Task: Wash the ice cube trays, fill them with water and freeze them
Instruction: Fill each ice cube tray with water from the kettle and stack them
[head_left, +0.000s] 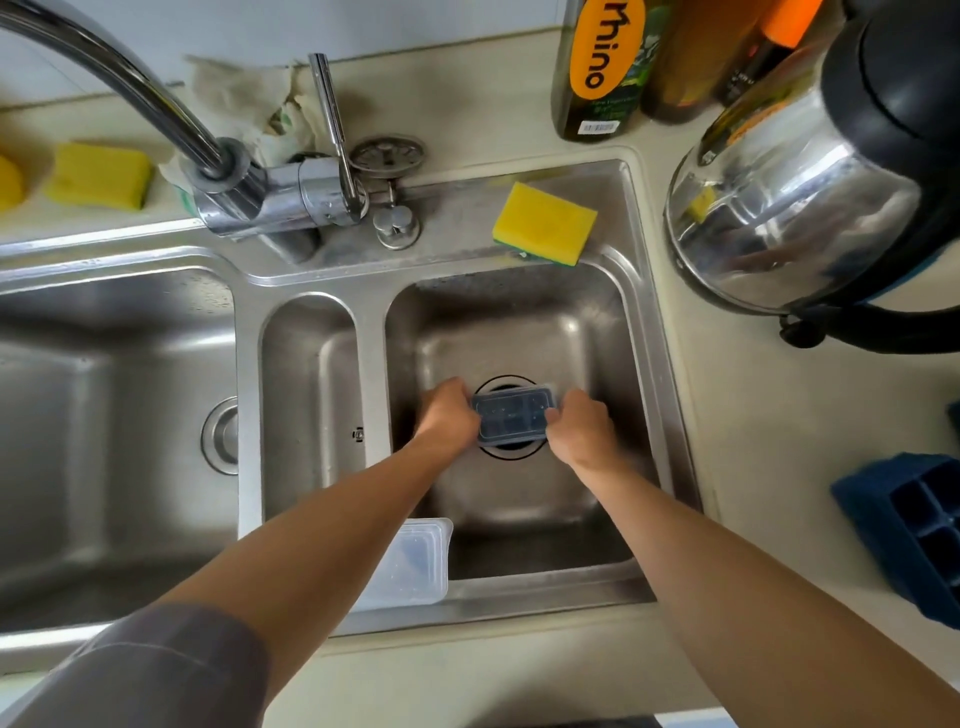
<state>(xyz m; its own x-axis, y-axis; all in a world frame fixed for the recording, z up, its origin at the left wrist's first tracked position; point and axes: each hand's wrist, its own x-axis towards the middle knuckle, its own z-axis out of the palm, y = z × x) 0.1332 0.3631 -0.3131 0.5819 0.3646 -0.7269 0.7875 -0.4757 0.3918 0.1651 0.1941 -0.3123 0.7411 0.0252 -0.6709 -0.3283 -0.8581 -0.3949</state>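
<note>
A small dark blue ice cube tray (511, 417) with a clear lid on it is held low in the right sink basin (524, 322), over the drain. My left hand (447, 410) grips its left end and my right hand (582, 428) grips its right end. A second blue ice cube tray (909, 525) lies on the counter at the right edge, compartments up. A clear plastic lid (410, 566) rests on the sink's front rim, partly under my left forearm. The tap (156, 98) arcs away to the upper left, with no water seen running.
A yellow sponge (545, 223) lies on the sink's back ledge, another yellow sponge (98, 174) on the counter at left. A steel kettle (810, 192) and an oil bottle (602, 67) stand at the back right. A large basin (104, 415) lies to the left, a narrow one (311, 395) between.
</note>
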